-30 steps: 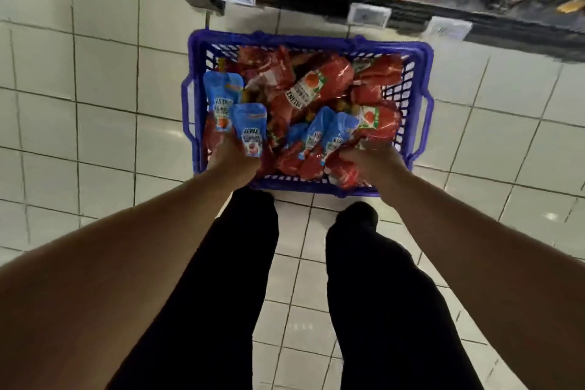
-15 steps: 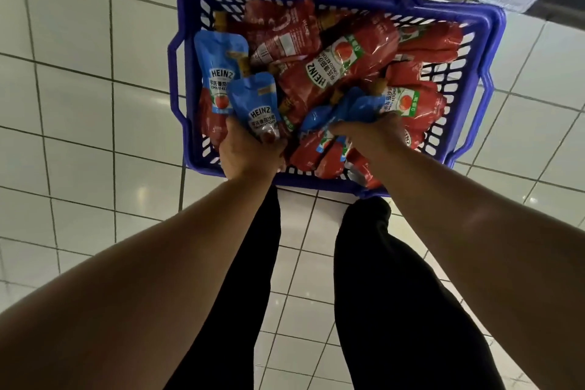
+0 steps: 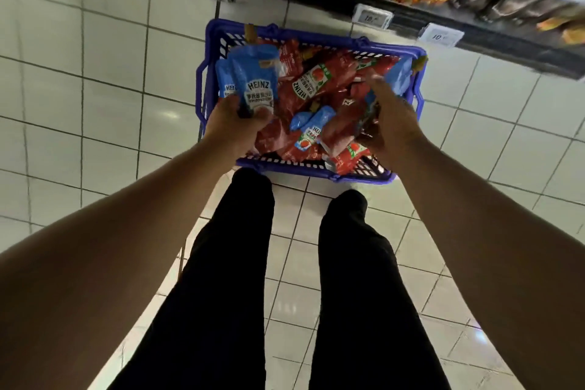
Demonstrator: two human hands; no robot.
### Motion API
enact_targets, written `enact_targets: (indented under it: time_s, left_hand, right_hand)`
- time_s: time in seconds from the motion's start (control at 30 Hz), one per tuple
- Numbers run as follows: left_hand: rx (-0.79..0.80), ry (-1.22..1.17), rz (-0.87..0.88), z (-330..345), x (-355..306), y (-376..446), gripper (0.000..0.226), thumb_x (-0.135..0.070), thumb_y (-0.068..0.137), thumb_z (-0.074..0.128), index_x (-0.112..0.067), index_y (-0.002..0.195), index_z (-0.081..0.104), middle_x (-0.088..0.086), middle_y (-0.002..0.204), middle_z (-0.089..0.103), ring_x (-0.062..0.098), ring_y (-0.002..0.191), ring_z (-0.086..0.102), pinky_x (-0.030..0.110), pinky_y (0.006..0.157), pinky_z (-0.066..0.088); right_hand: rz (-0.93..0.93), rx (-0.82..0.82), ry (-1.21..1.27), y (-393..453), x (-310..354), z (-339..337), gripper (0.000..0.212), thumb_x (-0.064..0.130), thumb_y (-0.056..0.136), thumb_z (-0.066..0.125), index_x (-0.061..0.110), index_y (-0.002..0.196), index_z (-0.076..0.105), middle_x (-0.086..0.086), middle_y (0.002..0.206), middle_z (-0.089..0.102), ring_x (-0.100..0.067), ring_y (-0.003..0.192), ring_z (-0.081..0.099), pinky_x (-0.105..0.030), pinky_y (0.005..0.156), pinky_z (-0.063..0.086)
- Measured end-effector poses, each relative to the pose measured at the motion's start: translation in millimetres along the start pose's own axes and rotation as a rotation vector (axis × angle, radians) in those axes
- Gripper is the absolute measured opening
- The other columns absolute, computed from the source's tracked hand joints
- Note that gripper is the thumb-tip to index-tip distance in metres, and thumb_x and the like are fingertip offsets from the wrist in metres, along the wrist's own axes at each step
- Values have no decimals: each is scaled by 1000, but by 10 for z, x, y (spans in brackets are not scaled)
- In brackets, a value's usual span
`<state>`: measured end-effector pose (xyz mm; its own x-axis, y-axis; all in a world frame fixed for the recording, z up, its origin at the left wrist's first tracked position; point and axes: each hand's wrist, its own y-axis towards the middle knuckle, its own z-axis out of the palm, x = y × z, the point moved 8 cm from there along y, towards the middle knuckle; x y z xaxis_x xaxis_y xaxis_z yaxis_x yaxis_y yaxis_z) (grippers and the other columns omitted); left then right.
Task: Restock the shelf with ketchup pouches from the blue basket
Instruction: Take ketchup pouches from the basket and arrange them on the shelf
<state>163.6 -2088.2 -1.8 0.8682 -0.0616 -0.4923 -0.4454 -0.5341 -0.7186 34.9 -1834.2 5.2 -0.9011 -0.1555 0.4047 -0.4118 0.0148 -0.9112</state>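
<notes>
- Blue-topped Heinz ketchup pouches (image 3: pixel 258 85): two, upright and overlapping, the rear one largely hidden behind the front one; their lower ends are covered by the fingers holding them, above the left end of the basket.
- Blue slatted plastic basket (image 3: pixel 316 168): stands on the floor in front of the person's legs, heaped with red ketchup pouches (image 3: pixel 311 82) and one loose blue-topped pouch (image 3: pixel 308 128); its near rim is partly hidden by both wrists.
- Left hand (image 3: pixel 232 127): fingers curled round the bases of the two upright pouches, gripping them.
- Right hand (image 3: pixel 391 123): blurred; fingers spread and reaching down into the right side of the heap; a blue pouch (image 3: pixel 400 76) shows just beyond the fingertips, but whether it is held cannot be told.
- Dark store shelf (image 3: pixel 506 25): beyond the basket, cut off by the upper edge, carrying red packets and white price labels (image 3: pixel 372 16).
- White tiled floor (image 3: pixel 110 73): surrounds the basket; black trouser legs (image 3: pixel 234 263) below.
</notes>
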Motion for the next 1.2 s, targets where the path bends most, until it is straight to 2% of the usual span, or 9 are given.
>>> enact_targets:
  time_s: [0.07,0.17,0.27,0.37,0.5,0.73,0.9,1.07,1.2]
  left_hand:
    - [83,-41,72,-78,-389,-309,36,-34,84,78,-25,117,68,-11,98,74,5,90,71,25,75,57]
    - [154,-65,171,-223,-1025,-851,29,-29,84,76,-27,112,70,-19,86,73,-4,82,70,14,65,51]
    - [186,-198,193,-373,-1605,-1463,27,-20,84,76,-23,110,70,-16,82,75,0,75,71,17,57,53]
    - [239,-339,241,-495,-2207,-2111,26,-8,84,76,-15,108,70,-3,87,77,13,82,73,31,76,61]
    - [278,-403,393,-639,-2965,-2794,32,-1,92,69,-6,124,66,12,110,75,31,96,72,42,85,58]
    - [331,-407,539,-834,-4059,-3491,22,-7,86,76,-27,95,78,-5,89,78,8,74,72,23,60,56]
    - [388,-355,581,-811,-4600,-3672,18,-10,87,77,-21,100,73,4,92,75,21,76,67,45,72,54]
    - [404,-311,651,-685,-5005,-3720,16,-14,88,76,-23,101,71,-12,83,77,2,70,72,20,56,54]
    - [454,-301,636,-524,-5207,-3761,21,-12,85,77,-27,99,73,-8,96,78,13,91,74,36,81,59]
  right_hand:
    - [84,237,57,-405,236,41,70,57,77,77,15,132,63,-12,125,69,-30,100,72,-47,85,59]
    - [118,501,104,-1134,625,-53,64,56,90,61,13,138,59,-15,135,63,-35,123,62,-50,105,49]
    - [83,562,141,-1844,1026,-366,38,34,97,57,11,125,68,-14,119,71,-31,107,71,-44,89,58]
    - [-50,635,109,-2501,1411,-683,36,18,96,61,5,129,62,-17,119,68,-29,100,71,-43,80,59]
    - [-362,562,-56,-3139,1954,-1057,48,3,87,70,-2,132,56,-24,121,66,-32,100,68,-51,89,58]
    - [-692,428,-78,-3904,2914,-1674,41,4,75,78,3,114,68,-9,101,76,-21,86,72,-37,81,57]
    - [-812,289,-38,-4260,3277,-2004,39,-3,82,74,-3,120,64,-9,99,77,-18,81,72,-33,72,59]
    - [-875,124,54,-4444,3324,-2263,32,-2,82,76,3,113,67,-4,88,78,-13,71,72,-24,56,55]
    - [-886,77,94,-4507,3380,-2462,32,5,83,78,6,114,67,-5,92,78,-15,76,74,-27,61,57]
